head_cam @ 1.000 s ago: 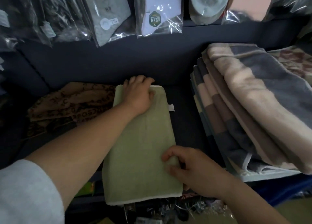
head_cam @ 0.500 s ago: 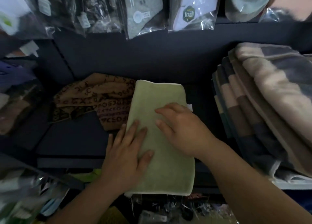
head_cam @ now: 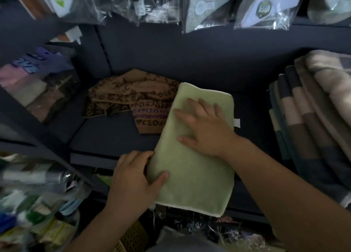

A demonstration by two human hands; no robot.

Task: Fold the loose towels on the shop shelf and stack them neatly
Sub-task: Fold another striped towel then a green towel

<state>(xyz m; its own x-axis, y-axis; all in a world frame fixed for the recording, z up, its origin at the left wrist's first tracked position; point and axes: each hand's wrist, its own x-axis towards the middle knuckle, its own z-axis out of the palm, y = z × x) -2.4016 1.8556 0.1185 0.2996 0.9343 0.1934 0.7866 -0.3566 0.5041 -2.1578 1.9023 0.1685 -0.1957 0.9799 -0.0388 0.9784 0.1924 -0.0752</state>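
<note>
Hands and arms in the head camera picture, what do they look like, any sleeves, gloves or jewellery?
The left hand and right hand are bare: no gloves, and no ring, watch or bracelet shows. The left forearm and right forearm are bare too, down to the picture's lower edge, with no sleeve in view. The nails look short and unpainted.

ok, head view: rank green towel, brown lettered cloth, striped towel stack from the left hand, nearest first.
1. green towel: the left hand grips its left edge.
2. brown lettered cloth: just beyond the hand, further back.
3. striped towel stack: far right.
</note>
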